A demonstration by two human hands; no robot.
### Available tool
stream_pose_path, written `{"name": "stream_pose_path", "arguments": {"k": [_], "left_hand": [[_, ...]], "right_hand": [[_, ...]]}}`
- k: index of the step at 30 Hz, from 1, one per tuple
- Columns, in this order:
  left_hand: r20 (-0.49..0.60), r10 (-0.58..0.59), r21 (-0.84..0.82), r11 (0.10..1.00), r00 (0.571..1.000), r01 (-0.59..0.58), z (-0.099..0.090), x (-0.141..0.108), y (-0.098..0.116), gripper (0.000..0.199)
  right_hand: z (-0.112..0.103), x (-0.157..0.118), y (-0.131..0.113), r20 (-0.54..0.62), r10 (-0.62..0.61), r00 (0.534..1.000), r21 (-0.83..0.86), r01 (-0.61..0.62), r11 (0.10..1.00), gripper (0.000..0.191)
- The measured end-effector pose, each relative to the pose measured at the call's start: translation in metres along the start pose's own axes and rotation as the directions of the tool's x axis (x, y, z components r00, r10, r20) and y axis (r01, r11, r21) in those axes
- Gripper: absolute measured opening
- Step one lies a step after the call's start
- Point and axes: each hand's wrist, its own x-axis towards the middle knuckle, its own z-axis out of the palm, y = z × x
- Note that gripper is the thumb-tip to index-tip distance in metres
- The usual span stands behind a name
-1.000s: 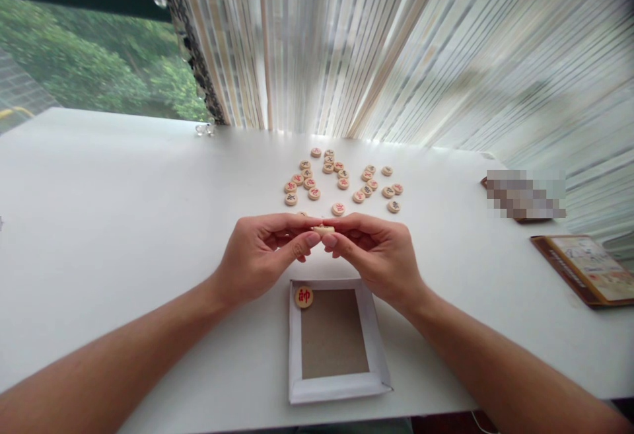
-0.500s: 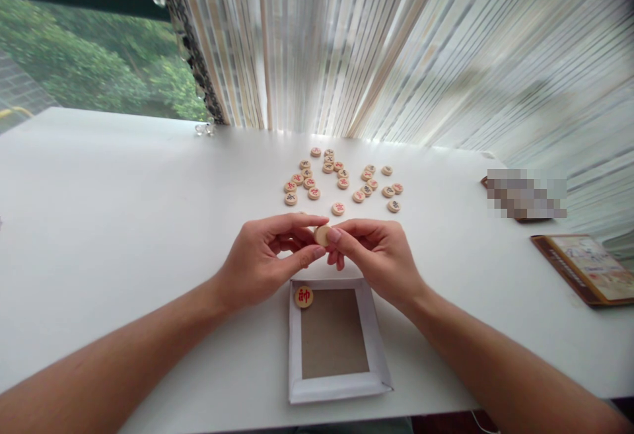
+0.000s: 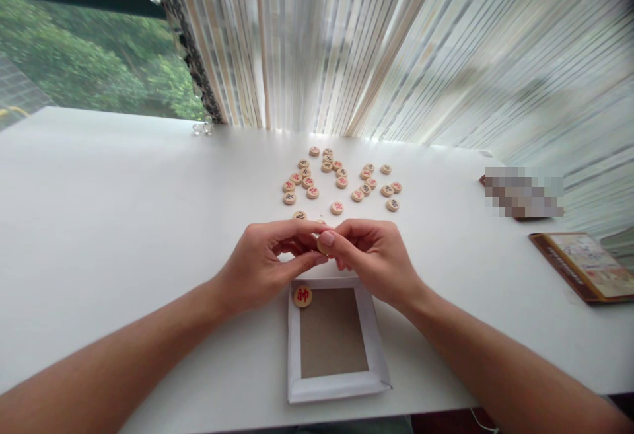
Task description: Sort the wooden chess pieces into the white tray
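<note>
Between the fingertips of my left hand [image 3: 267, 255] and my right hand [image 3: 379, 255] is a round wooden piece [image 3: 323, 246], mostly covered by my right thumb. Both hands pinch it above the far edge of a shallow white box [image 3: 294, 355] with a brown bottom. In the box's far left corner lies a wooden disc with a red character [image 3: 302, 296], face up. Beyond my hands, several discs with red or black characters are scattered, among them a red-marked one [image 3: 337, 208] and a black-marked one [image 3: 300, 216] near my left fingers.
The white table [image 3: 123, 222] runs back to a string curtain [image 3: 307, 44] and a window. At the right lie a brown-edged booklet [image 3: 584, 269] and a partly blurred brown item [image 3: 520, 196]. Small clear beads [image 3: 202, 128] sit at the back edge.
The piece between my fingers has turned and is now more hidden by my right thumb. My fingertips have drawn closer together. The scattered discs keep their arrangement.
</note>
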Motion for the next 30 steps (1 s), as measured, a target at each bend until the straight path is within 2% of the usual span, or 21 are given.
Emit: {"name": "stream_pose_path", "arguments": {"k": [7,14,19,26,30], "left_hand": [[-0.039,-0.019,-0.001,1.0,0.999,0.019,-0.0013,0.0015,0.0027,0.027],[-0.08,-0.045,-0.036,0.998,0.996,0.043,-0.001,0.0015,0.0015,0.028],[-0.073,-0.006,-0.009,1.0,0.997,0.006,0.0003,0.0004,0.0016,0.024],[-0.079,0.067,0.167,0.985,0.995,-0.053,0.0007,-0.0019,0.0021,0.023],[-0.076,0.081,0.143,0.987,0.994,-0.07,0.0015,-0.0015,0.002,0.024]], "right_hand": [[-0.0021,0.0005,-0.0032,0.055,-0.019,0.998,0.057,0.016,0.998,0.046],[-0.0037,0.0001,-0.0024,0.09,0.001,0.996,0.112,-0.011,0.994,0.038],[-0.0004,0.0003,0.0013,0.087,0.02,0.996,0.097,-0.028,0.995,0.037],[0.0001,-0.0001,0.004,0.068,0.032,0.997,0.039,-0.035,0.999,0.044],[-0.0002,0.0009,0.0012,0.074,-0.017,0.997,0.045,0.014,0.999,0.043]]}}
